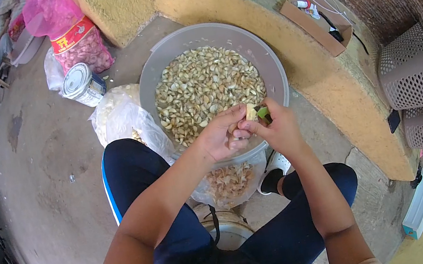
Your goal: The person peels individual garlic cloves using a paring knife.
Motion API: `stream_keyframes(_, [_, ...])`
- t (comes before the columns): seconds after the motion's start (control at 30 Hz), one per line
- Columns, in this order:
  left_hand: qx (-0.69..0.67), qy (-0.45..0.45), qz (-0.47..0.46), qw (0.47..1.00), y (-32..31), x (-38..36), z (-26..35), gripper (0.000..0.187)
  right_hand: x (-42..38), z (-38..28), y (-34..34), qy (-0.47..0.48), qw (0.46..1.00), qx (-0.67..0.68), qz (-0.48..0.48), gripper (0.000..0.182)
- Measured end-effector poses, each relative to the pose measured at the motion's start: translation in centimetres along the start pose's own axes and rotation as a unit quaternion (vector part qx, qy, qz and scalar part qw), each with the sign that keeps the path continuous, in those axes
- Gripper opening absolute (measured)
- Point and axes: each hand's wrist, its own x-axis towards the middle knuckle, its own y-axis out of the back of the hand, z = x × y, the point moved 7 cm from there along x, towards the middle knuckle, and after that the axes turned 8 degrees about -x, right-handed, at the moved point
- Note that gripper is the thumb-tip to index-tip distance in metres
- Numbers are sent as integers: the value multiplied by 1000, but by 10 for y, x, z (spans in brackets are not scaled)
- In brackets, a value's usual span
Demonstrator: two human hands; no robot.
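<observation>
Both my hands meet above the near right rim of a large grey tub point(271, 55), which is filled with garlic cloves point(209, 85) lying in water. Between the fingertips of my left hand point(223, 133) is a pale garlic clove point(250, 111). My right hand point(280, 127) is closed around a small green-handled knife point(263, 113), held against the clove; its blade is mostly hidden by the fingers. Below the hands, a clear plastic bag point(231, 182) holds papery garlic skins. Another white plastic bag point(121, 113) with pale cloves leans at the tub's left side.
A pink mesh sack of garlic point(82, 47) and a metal can point(81, 84) stand at the back left. A low yellow ledge point(236, 10) curves behind the tub, carrying a cardboard box point(316, 19). Grey perforated baskets point(414, 70) are at the right.
</observation>
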Motion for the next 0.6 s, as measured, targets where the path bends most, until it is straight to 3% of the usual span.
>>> stream_keyframes(0.27, [-6,0,-6,1000,1,2,-1,10,1,-3,-2,28,999,-36,-15,44])
stream_keyframes(0.6, [-9,-9,-12,1000,1,2,0,8,-2,-4,-7,9,999,20,-25,38])
